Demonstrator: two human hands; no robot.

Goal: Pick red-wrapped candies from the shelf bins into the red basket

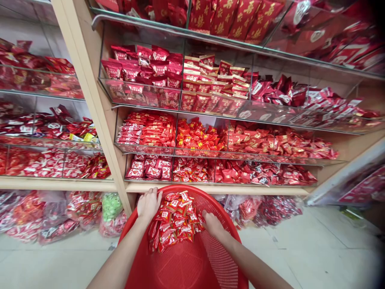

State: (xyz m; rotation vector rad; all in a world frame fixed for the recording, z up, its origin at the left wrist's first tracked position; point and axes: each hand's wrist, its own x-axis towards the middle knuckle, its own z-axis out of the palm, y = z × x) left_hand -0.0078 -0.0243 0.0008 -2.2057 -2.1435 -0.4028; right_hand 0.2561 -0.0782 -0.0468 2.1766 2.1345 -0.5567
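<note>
A red plastic basket with perforated walls is tilted in front of me, with its rim against the lowest shelf edge. Inside it, small red and white wrapped packets are heaped toward the far left side. My left hand is closed over the basket's far left rim. Inside the basket, my right hand is curled at the right side of the heap, with its fingers against the packets. The undersides of its fingers are hidden.
Shelves with clear dividers hold many kinds of red wrapped packets. A wooden upright separates the left shelf unit. Under the bottom ledge, clear bags of sweets sit on the tiled floor.
</note>
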